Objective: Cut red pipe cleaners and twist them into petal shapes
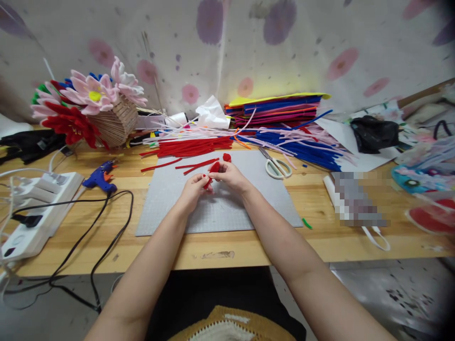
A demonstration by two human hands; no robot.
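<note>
Over the grey cutting mat (170, 199), my left hand (194, 188) and my right hand (229, 175) meet. Between their pinched fingers is a red pipe cleaner (214, 166), bent into a small petal-like shape and partly hidden by the fingertips. Just beyond my right hand lies a small red fuzzy piece (226, 157). Loose red pipe cleaners (199, 166) rest on the mat's far left part, close to my left hand. Scissors (277, 168) with pale handles sit at the mat's far right corner.
Bundles of red pipe cleaners (195, 147) and blue pipe cleaners (313, 154) line the back. At left are a blue glue gun (101, 177), a white power strip (35, 222) with trailing cables, and a basket (119, 123) of fuzzy flowers. A phone-like object (355, 201), blurred, lies at right.
</note>
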